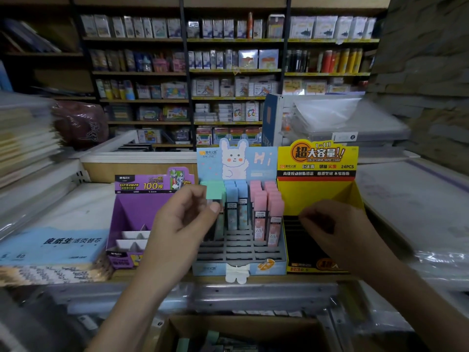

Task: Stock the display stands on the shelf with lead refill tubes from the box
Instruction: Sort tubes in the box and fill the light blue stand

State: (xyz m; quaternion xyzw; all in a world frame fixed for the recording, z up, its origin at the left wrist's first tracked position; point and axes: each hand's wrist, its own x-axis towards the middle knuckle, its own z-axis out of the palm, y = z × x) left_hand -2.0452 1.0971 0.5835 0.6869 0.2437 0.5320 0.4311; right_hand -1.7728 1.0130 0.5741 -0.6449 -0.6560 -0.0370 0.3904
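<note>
A blue rabbit-printed display stand sits on the shelf, its grey grid holding blue tubes and pink tubes in the back rows. My left hand pinches a green-capped lead refill tube upright over the stand's back left slots. My right hand hovers with curled fingers in front of the yellow display stand; nothing shows in it. The cardboard box lies below the shelf edge with tubes inside.
A purple display stand stands left of the blue one. Blue paper packs lie at the far left, wrapped stacks at the right. Stocked shelves fill the background.
</note>
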